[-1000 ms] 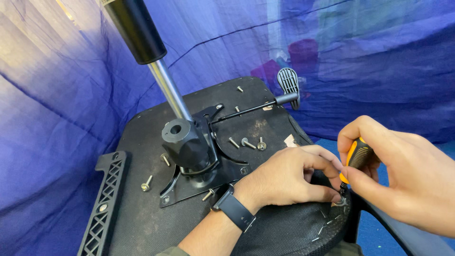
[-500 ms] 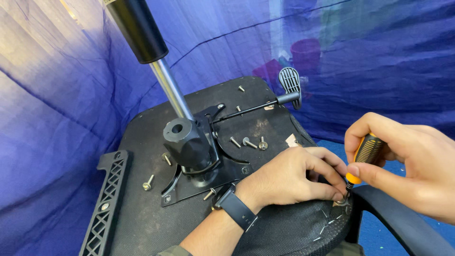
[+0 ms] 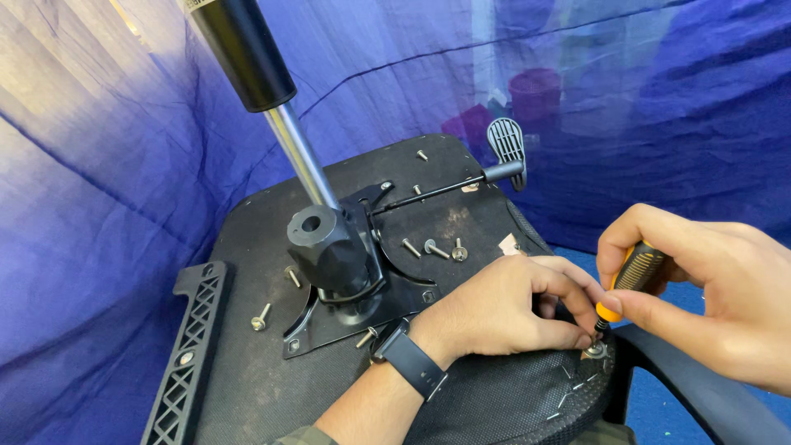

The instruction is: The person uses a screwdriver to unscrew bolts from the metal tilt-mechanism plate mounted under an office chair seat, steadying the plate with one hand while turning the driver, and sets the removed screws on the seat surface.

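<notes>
Right hand [image 3: 709, 284], at the lower right of the frame, is clamped around an orange-and-black screwdriver [image 3: 630, 280], its tip set on a screw with washer [image 3: 595, 351] at the right edge of the upturned chair seat [image 3: 247, 371]. Left hand [image 3: 503, 309], wearing a dark wristwatch [image 3: 409, 360], has thumb and fingertips pinched together around that screw.

The tip could slip off the head and jab those pinching fingers, since they sit touching the driver's point. The screw lies at the seat's very rim beside a black armrest [image 3: 700, 395], so a dropped washer would likely roll off.

Room is tight here. Farther up, loose bolts [image 3: 432, 247] lie scattered near the black mechanism plate [image 3: 346, 305], and the gas cylinder [image 3: 247, 58] rises toward the upper left. Blue cloth [image 3: 99, 206] walls the scene.
</notes>
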